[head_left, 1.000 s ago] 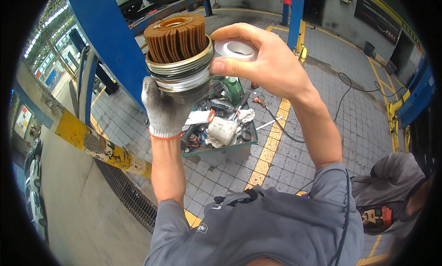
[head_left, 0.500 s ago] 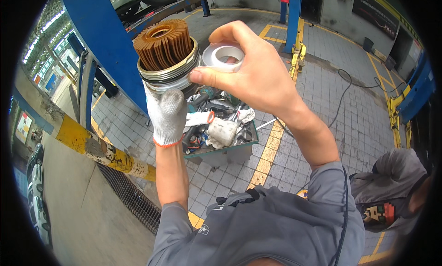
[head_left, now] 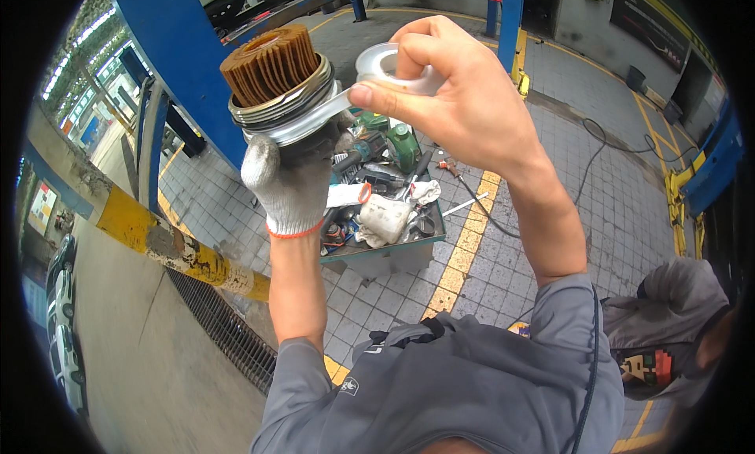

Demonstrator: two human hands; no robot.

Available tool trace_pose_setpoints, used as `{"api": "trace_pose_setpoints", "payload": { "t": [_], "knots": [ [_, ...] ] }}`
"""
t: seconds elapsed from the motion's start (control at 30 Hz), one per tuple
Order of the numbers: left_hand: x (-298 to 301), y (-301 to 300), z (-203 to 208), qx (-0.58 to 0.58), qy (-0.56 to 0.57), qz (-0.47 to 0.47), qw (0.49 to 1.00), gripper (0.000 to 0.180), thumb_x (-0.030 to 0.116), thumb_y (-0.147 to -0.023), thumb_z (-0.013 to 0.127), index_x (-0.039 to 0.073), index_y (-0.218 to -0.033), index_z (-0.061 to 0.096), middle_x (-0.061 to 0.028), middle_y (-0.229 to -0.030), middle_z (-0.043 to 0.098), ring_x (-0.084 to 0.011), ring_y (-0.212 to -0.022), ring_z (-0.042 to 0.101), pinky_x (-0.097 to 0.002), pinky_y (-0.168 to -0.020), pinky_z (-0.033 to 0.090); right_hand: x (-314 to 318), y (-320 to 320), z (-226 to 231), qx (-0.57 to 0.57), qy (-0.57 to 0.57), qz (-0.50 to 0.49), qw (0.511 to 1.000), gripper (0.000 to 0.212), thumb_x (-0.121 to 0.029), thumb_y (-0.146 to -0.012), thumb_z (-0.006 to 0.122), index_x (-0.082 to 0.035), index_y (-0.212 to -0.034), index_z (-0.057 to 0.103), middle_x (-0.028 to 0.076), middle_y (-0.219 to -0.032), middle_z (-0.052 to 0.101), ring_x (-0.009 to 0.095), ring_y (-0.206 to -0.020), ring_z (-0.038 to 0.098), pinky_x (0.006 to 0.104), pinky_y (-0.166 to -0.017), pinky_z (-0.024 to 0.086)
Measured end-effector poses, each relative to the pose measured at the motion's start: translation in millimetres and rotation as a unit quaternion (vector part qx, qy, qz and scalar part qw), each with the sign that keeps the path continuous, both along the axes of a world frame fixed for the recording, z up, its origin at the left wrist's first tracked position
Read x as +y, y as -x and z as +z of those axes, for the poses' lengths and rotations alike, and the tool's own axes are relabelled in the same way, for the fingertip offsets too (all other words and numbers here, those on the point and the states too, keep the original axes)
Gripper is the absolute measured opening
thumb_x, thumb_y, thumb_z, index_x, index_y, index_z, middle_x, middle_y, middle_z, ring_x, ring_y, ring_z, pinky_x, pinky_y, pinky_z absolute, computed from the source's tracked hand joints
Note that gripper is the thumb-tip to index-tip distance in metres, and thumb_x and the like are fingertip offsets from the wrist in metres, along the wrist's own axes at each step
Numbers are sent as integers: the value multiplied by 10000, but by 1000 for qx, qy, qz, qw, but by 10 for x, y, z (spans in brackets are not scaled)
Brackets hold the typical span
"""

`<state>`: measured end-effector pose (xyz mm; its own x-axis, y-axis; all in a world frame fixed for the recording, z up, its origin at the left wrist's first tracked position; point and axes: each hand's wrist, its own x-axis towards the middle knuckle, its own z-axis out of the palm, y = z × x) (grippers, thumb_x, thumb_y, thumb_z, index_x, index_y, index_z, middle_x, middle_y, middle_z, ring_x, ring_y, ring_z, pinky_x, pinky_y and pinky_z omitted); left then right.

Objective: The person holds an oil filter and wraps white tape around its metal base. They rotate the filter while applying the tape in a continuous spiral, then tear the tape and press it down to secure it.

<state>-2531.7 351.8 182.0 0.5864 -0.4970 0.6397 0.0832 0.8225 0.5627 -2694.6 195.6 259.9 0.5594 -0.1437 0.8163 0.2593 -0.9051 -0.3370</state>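
My left hand (head_left: 287, 175), in a white knit glove with an orange cuff, grips an oil filter cap (head_left: 287, 116) from below. Out of the cap's top stands a brown pleated filter element (head_left: 271, 65), tilted to the left. White thread seal tape (head_left: 314, 117) lies around the cap's threaded side. From there a short strip stretches to my bare right hand (head_left: 464, 92). That hand is closed on the roll of thread seal tape (head_left: 377, 61), with fingers through its ring and the thumb pressing on the strip. The cap's underside is hidden by the glove.
Below my hands stands a metal tool cart (head_left: 385, 253) heaped with tools, rags and a green bottle (head_left: 403, 146). A blue lift post (head_left: 185, 69) rises at the left, behind a yellow-and-white rail (head_left: 185, 253). Another person (head_left: 668, 320) is at the lower right. A black hose (head_left: 586, 179) crosses the tiled floor.
My right hand has moved slightly right and up with the roll, drawing out a strip of tape. The cap and filter have turned and tilted in my left hand.
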Motion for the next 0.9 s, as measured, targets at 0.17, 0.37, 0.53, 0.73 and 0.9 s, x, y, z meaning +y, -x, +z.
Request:
{"api": "trace_pose_setpoints", "payload": {
  "t": [0.17, 0.37, 0.53, 0.73, 0.9],
  "knots": [
    [-23, 7, 32, -16, 8, -80, 997, 867, 669, -895, 679, 76, -1520, 574, -170, -1291, 741, -336, -975, 763, -345, -643, 549, -36, -36, 15, 9, 0, 17, 1000, 575, -403, -889, 939, -31, -747, 525, 116, -1109, 699, 216, -957, 673, 341, -800, 553],
    [-17, 124, 33, 31, 36, -148, 988, 907, 602, -891, 716, 35, -1565, 499, -211, -1299, 710, -348, -882, 698, -377, -606, 518, -49, -63, 31, 34, -19, 33, 999, 571, -432, -874, 945, -28, -775, 553, 118, -1161, 700, 208, -993, 672, 334, -820, 554],
    [-18, 76, 25, 49, 35, -214, 975, 929, 618, -865, 712, 55, -1572, 500, -203, -1320, 704, -358, -892, 700, -392, -603, 527, -56, -67, 52, 61, -58, 47, 995, 545, -434, -863, 954, -27, -819, 595, 118, -1230, 693, 192, -1011, 668, 331, -826, 553],
    [-18, 78, -23, 81, 47, -194, 977, 979, 625, -806, 761, 93, -1583, 497, -198, -1404, 663, -379, -1086, 714, -449, -748, 605, -104, -33, 22, 101, -84, 45, 990, 553, -466, -852, 958, -39, -825, 609, 115, -1275, 694, 189, -1008, 684, 320, -782, 573],
    [11, 32, -29, 31, -7, -97, 995, 954, 724, -822, 754, 116, -1533, 570, -138, -1321, 714, -282, -1085, 725, -443, -826, 617, -181, -63, -33, 74, -45, 63, 994, 581, -519, -856, 942, -39, -818, 619, 118, -1307, 698, 198, -1039, 692, 332, -824, 571]
  ]
}}
